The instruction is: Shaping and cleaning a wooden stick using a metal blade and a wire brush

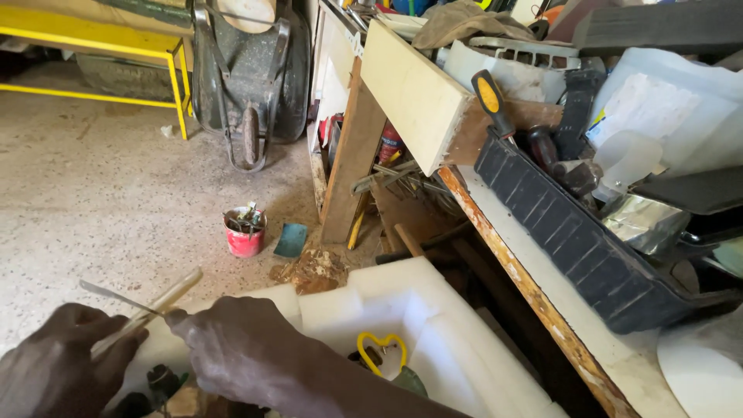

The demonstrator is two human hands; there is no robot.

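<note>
White foam packing [433, 325], shaped with recesses, sits low in front of the person and just beside the worn wooden edge of the worktop [534, 294]; a yellow heart-shaped handle [381, 346] shows in one of its hollows. Above the foam's left corner the two hands meet. The left hand [58, 352] has its grip pinched on the near end of a thin, pale translucent strip [159, 302], which slants up and away to the right, and a slim grey metal sliver [116, 296] crosses just beneath it. The right hand [240, 348] lies palm down with its fingertips pressed together against the same strip near its middle, so both hands hold it clear of the foam. Beyond them, on the speckled concrete floor, stands a small red tin [244, 232] stuffed with odds and ends, with a teal scrap [292, 240] just beside it and a heap of brown debris [311, 271] near the foam. On the worktop, along its left edge, runs a long black plastic tray [573, 240] crowded with tools, among them a screwdriver with a yellow and black handle [489, 97]. A pale wooden board [414, 93] juts out past the worktop's far left corner. Far off on the floor stand a grey wheelbarrow [251, 70] and a yellow metal frame [116, 46].
</note>
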